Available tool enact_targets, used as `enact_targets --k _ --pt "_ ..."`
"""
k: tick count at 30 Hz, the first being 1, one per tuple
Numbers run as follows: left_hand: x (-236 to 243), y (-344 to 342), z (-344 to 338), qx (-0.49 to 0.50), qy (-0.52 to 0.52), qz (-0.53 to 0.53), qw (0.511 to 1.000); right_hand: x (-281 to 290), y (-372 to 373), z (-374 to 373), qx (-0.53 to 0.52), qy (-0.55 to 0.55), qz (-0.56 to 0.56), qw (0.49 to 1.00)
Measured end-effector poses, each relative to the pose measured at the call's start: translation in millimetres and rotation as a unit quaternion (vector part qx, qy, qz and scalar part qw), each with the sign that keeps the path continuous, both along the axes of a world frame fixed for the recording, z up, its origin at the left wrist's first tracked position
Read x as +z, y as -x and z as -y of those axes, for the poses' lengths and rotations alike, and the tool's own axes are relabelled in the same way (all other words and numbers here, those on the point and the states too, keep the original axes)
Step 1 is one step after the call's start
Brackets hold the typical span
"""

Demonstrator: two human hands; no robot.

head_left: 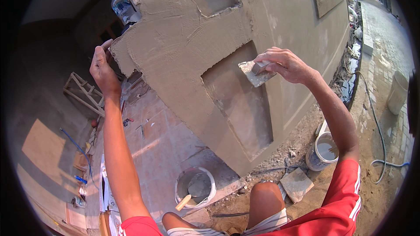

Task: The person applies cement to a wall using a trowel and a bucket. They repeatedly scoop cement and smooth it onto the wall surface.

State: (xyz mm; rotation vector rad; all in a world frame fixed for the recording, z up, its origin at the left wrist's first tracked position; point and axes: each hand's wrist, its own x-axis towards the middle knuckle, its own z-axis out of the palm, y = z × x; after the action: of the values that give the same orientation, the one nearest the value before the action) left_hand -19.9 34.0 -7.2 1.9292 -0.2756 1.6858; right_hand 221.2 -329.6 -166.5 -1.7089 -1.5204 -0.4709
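Note:
My right hand [286, 63] is closed round the block-shaped grip of a small plastering float [256, 74]. The float's flat face is smeared with pale mortar and sits over the upper right edge of a recessed panel [243, 105] in the wall. Raised at the wall's ragged left edge, my left hand [104, 67] has its fingers stretched upward beside the plaster, seemingly holding nothing; some fingers are partly hidden. Fresh grey-brown plaster [175, 61] covers the wall between the hands.
Below stands a bucket [210, 192] of mortar with a wooden-handled tool in it. Another bucket [313, 159] is near my right knee, by a loose tile [297, 185]. A wooden trestle [83, 89] stands indoors at left. A hose [377, 135] runs along the ground at right.

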Motion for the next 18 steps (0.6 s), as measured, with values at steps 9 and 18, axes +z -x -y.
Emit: enact_targets --k 9,18 --pt "0 -5 9 0.019 0.007 0.004 1.0 -5 -4 -10 0.312 -0.322 -0.469 0.761" --pt "1 -2 3 0.019 0.008 0.005 1.0 32 27 -56 0.016 -0.381 -0.334 0.862"
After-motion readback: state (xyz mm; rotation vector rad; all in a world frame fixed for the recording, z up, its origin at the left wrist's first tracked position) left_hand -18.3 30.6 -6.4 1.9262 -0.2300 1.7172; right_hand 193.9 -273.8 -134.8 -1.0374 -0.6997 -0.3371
